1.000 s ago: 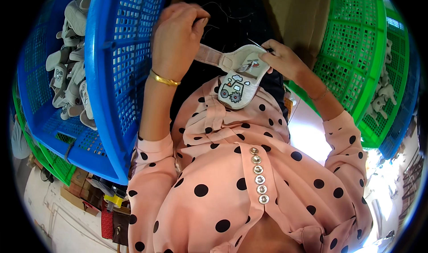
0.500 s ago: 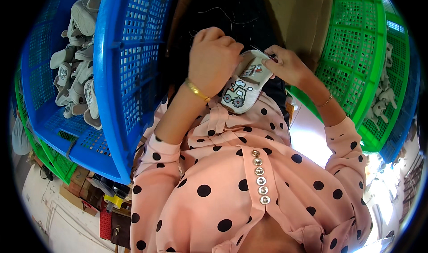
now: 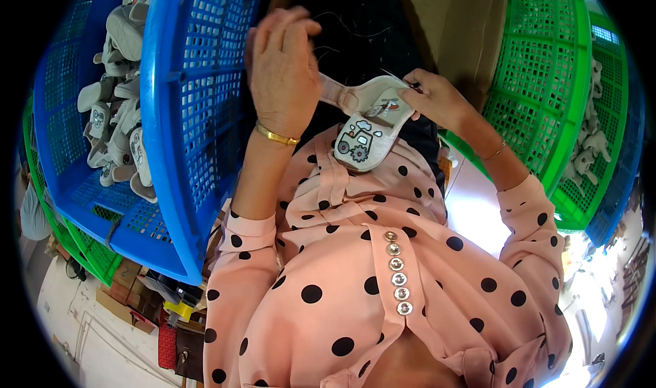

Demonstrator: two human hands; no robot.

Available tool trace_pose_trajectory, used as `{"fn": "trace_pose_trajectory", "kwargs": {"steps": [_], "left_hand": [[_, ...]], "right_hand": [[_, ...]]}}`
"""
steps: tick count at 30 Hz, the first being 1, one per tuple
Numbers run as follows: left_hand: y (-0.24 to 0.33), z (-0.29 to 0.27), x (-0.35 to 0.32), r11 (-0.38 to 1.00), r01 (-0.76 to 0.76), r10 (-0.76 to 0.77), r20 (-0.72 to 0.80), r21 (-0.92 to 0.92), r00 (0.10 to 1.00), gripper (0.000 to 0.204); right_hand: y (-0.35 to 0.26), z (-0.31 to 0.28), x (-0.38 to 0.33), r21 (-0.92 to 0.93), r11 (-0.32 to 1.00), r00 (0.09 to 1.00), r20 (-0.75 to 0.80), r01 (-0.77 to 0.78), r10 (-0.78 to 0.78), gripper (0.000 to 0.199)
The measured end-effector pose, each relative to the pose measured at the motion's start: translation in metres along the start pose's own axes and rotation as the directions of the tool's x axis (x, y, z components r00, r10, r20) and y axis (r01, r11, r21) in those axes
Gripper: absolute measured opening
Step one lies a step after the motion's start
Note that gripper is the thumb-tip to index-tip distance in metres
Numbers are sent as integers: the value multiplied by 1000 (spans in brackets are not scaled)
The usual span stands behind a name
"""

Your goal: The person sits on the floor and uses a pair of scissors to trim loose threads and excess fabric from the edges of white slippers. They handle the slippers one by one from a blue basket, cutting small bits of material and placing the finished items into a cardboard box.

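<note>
A small pale child's shoe [image 3: 383, 132] lies tilted against my lap, with a cartoon vehicle on its front and another picture inside. My right hand [image 3: 441, 101] pinches the shoe's upper right edge. Something small and dark shows at those fingertips, too small to name. My left hand [image 3: 283, 74] is raised left of the shoe, its fingers stretched upward, apart and partly blurred. The shoe's strap [image 3: 333, 91] sticks out to the left and runs behind this hand; whether the hand touches it is hidden.
Close on the left stands a blue plastic basket [image 3: 160, 115] with several similar shoes [image 3: 123, 125] in it. Green baskets [image 3: 540, 94] stand on the right, with more pale pieces [image 3: 591, 149] behind the near wall. Loose threads [image 3: 348, 26] lie on the dark surface ahead.
My left hand has moved left and up, away from the shoe, and its fingers have straightened. The strap now shows, extended to the left. My right hand stays on the shoe.
</note>
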State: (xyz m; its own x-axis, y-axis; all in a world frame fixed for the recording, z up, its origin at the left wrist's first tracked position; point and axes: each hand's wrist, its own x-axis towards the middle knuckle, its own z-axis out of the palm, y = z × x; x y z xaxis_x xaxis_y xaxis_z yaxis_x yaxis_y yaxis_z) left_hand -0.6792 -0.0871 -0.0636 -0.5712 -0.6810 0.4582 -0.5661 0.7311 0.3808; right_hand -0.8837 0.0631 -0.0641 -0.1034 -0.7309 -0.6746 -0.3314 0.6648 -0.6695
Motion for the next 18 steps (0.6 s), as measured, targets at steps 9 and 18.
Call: {"fn": "trace_pose_trajectory", "kwargs": {"steps": [9, 18], "left_hand": [[-8, -40, -7, 990, 61, -51, 78, -131, 996, 31], [26, -84, 4, 979, -134, 147, 72, -155, 987, 31]], "right_hand": [[-29, -12, -19, -135, 989, 990, -119, 57, -73, 35], [-59, -24, -40, -554, 813, 864, -306, 180, -400, 34]]}}
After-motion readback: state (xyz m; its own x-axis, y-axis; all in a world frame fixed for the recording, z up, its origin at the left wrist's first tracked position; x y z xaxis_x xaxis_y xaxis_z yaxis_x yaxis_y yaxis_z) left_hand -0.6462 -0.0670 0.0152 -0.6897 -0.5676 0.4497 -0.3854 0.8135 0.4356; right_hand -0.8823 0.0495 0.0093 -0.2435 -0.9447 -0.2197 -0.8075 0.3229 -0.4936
